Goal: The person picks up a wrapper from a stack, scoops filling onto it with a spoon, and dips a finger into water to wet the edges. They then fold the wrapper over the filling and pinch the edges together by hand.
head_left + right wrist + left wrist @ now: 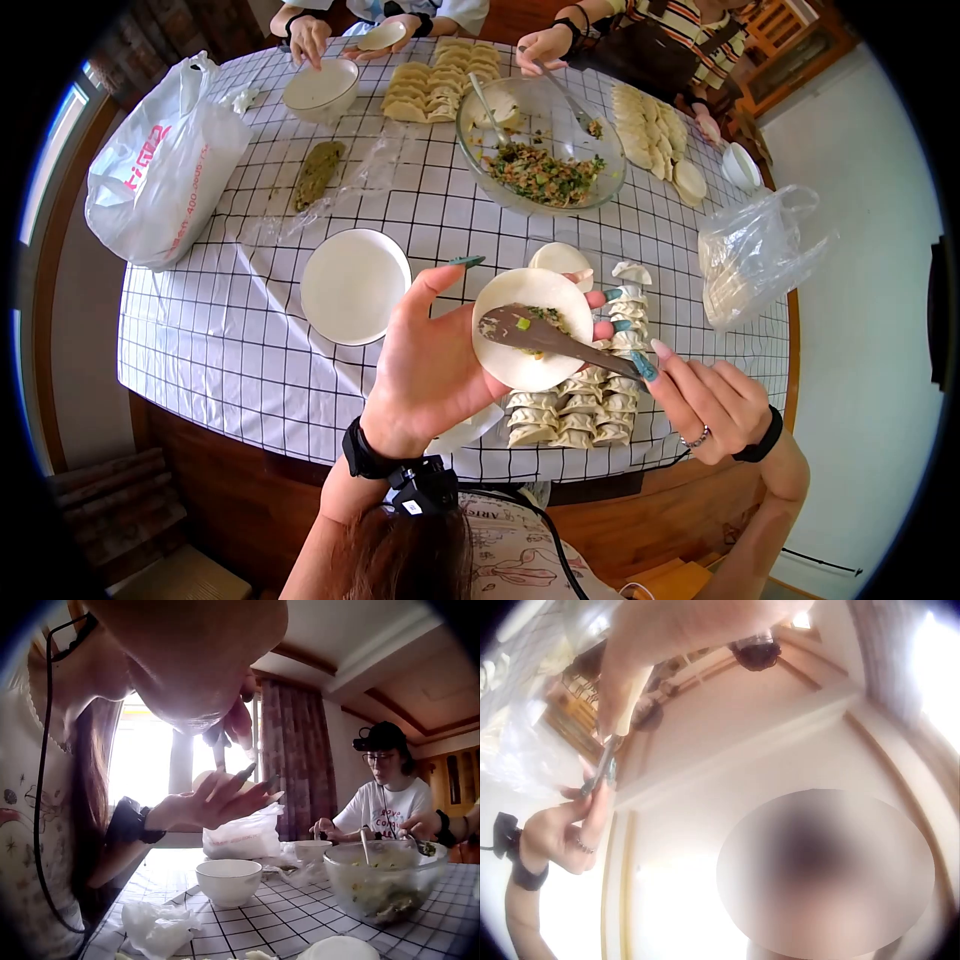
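My left hand (432, 365) is palm up with the thumb out to the side. A round dumpling wrapper (497, 372) lies across its fingers, with fingertips showing past the far edge. Some minced green filling (549, 316) sits at the wrapper's middle. Between thumb and fingers my right hand (712, 405) pinches the handle of a spoon (575, 347). The spoon's bowl lies over the filling, covering part of it. In the left wrist view the wrapper (635, 694) shows edge-on beside the spoon's handle (606, 763). Below the hands stand rows of pleated dumplings (580, 420).
A glass bowl of filling (470, 165) stands farther back, and a white bowl (355, 285) is left of my hands. Loose wrappers (560, 258) lie behind the dumplings. Plastic bags (165, 165) stand at both sides. Two people work across the table, near more dumplings (645, 130).
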The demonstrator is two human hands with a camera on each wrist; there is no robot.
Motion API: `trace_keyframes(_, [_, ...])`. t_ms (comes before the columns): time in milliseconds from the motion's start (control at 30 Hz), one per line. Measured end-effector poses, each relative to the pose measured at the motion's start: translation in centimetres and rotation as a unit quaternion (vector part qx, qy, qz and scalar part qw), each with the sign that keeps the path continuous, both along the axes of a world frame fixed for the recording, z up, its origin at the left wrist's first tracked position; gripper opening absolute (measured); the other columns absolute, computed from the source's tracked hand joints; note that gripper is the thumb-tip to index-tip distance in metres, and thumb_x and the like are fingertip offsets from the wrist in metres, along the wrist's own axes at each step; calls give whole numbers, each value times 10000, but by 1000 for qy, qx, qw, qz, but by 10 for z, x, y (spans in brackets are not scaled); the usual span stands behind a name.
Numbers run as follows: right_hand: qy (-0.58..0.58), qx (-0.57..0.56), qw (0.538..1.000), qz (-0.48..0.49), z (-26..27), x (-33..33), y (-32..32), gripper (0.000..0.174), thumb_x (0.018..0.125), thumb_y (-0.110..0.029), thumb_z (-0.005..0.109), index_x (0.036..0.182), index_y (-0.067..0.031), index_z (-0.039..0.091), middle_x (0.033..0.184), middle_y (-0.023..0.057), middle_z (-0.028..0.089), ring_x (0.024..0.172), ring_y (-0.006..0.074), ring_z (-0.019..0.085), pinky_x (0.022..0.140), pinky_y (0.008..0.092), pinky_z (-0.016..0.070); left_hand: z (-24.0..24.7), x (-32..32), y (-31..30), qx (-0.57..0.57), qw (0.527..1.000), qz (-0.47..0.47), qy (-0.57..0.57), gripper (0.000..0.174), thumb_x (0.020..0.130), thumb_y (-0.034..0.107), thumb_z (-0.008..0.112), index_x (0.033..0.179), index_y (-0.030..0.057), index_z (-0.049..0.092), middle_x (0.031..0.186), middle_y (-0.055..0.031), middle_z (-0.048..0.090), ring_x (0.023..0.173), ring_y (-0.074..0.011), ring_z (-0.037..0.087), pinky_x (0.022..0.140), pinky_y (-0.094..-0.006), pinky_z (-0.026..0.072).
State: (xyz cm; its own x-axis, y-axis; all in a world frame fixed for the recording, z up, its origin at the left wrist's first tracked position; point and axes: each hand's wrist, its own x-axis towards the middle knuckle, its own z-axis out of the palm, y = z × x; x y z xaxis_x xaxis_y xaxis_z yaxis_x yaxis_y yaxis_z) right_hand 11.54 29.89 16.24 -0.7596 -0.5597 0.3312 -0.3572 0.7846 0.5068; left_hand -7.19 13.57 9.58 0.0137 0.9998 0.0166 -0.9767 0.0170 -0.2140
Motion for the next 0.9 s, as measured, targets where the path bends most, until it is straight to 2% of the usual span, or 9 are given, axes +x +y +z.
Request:
trace_keyframes(67, [-3, 4, 1000, -6, 3, 4, 1, 159, 801, -80, 572, 936, -16, 627, 848, 90, 646, 544, 97, 508, 445, 179, 358, 1, -1, 0, 2, 995, -5, 98, 734, 831, 437, 349, 1321, -90, 204, 1350, -244, 301, 1230, -370, 344, 1041, -412, 276])
trace_keyframes(200, [-13, -38, 998, -52, 15, 9, 3, 188, 783, -59, 591, 967, -30, 613, 858, 92, 642, 512, 106, 510, 437, 191, 377, 0, -1, 1, -5, 993, -1, 114, 727, 834, 431, 346, 1326, -83, 198, 1350, -244, 300, 1229, -368, 345, 1039, -411, 281])
trace_keyframes(267, [-15, -217, 969, -116, 18, 10, 7, 204, 788, -35, 570, 987, -51, 615, 799, 82, 640, 482, 112, 514, 433, 212, 395, 0, 0, 0, -35, 996, 14, 86, 710, 838, 423, 338, 1326, -76, 205, 1349, -245, 302, 1230, -362, 347, 1031, -408, 293])
trace_keyframes(333, [19, -271, 953, -134, 16, 1, 8, 179, 798, -28, 549, 956, -46, 631, 697, 77, 626, 476, 109, 525, 436, 217, 395, 0, 0, 1, -27, 993, 12, 112, 699, 841, 415, 333, 1323, -76, 212, 1344, -244, 310, 1224, -358, 357, 1024, -406, 302])
trace_keyframes(433, [-88, -554, 781, -275, 23, -5, 9, 125, 807, -12, 527, 841, 1, 646, 604, 75, 602, 486, 105, 545, 448, 199, 374, 0, 0, -2, -24, 989, 5, 146, 682, 845, 402, 326, 1317, -79, 225, 1329, -241, 332, 1207, -351, 382, 1013, -404, 314])
trace_keyframes(600, [-155, -524, 805, -230, 29, -14, 36, 159, 787, 45, 505, 819, -6, 652, 615, 77, 611, 492, 109, 565, 433, 194, 360, 2, 0, -3, -14, 987, -27, 159, 666, 846, 389, 326, 1309, -84, 243, 1299, -235, 375, 1179, -339, 419, 1007, -409, 318])
trace_keyframes(667, [-185, -520, 814, -178, 30, -16, 40, 181, 760, 76, 502, 800, -11, 656, 624, 82, 619, 494, 118, 579, 431, 190, 362, -4, -3, -6, 43, 996, -59, 45, 662, 845, 386, 328, 1308, -81, 250, 1292, -237, 386, 1178, -325, 424, 998, -410, 330])
trace_keyframes(833, [-214, -520, 810, -165, 31, -22, 39, 227, 703, 117, 492, 771, -17, 662, 619, 84, 618, 494, 141, 589, 461, 214, 417, -3, -3, -7, 48, 994, -84, 56, 663, 846, 385, 327, 1311, -80, 245, 1322, -219, 361, 1177, -304, 431, 972, -404, 368])
trace_keyframes(900, [-223, -496, 824, -159, 31, -24, 40, 247, 682, 137, 490, 765, -19, 663, 622, 91, 617, 512, 153, 598, 480, 228, 438, 4, 0, -5, -37, 990, -89, 100, 641, 860, 379, 310, 1316, -67, 245, 1330, -203, 357, 1168, -337, 434, 957, -431, 380])
